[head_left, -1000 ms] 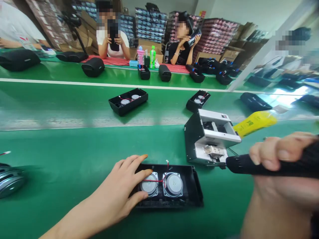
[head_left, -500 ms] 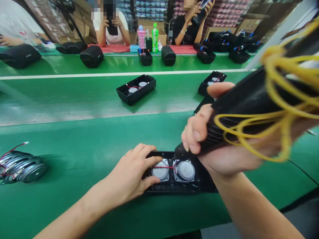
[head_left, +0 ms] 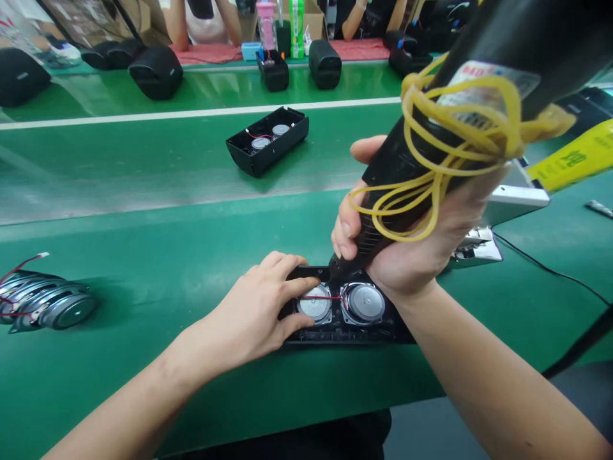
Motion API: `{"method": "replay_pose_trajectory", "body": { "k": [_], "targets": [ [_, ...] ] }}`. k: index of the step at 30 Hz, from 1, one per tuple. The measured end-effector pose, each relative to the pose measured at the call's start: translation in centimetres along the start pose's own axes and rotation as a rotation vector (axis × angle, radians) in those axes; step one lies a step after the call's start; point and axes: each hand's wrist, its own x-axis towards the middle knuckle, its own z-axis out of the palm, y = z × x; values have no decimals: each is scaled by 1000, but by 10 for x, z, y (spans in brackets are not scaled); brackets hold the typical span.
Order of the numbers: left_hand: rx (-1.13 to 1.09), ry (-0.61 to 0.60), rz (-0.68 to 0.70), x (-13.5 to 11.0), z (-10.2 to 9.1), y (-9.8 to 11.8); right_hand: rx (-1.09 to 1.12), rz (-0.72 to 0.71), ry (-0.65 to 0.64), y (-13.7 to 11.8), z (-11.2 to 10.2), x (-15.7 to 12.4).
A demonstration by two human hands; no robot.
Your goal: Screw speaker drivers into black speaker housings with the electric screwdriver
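Observation:
A black speaker housing point(head_left: 322, 335) lies on the green table before me, with two round silver speaker drivers point(head_left: 366, 302) set in it and a thin red wire point(head_left: 330, 297) between them. My left hand point(head_left: 268, 300) grips the housing's left end, thumb and fingers around the left driver point(head_left: 313, 305). Wrapped in my right hand point(head_left: 416, 236) is a black electric screwdriver point(head_left: 393, 172), tilted, with yellow rubber bands point(head_left: 454, 147) looped round its body. Its nose points down at the housing's far edge, between the drivers. The bit's exact contact is hidden.
A stack of loose drivers point(head_left: 52, 306) lies at the left. Beyond, an open housing with drivers point(head_left: 268, 140) sits on the green surface. At right are a metal device point(head_left: 479, 246), a yellow object point(head_left: 575, 156) and a black cable point(head_left: 550, 265). Co-workers sit across, behind several black speakers point(head_left: 156, 70).
The view has tipped down and swung right. My right hand has brought the screwdriver's nose left along the housing's far edge, between the drivers, and holds it steeper. The left hand keeps its grip.

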Motion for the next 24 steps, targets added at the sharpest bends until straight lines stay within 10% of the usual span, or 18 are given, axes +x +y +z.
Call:
{"method": "replay_pose_trajectory", "body": {
  "k": [24],
  "targets": [
    [32, 25, 16, 0, 1, -1, -88, 47, 9, 9, 6, -9]
  ]
}}
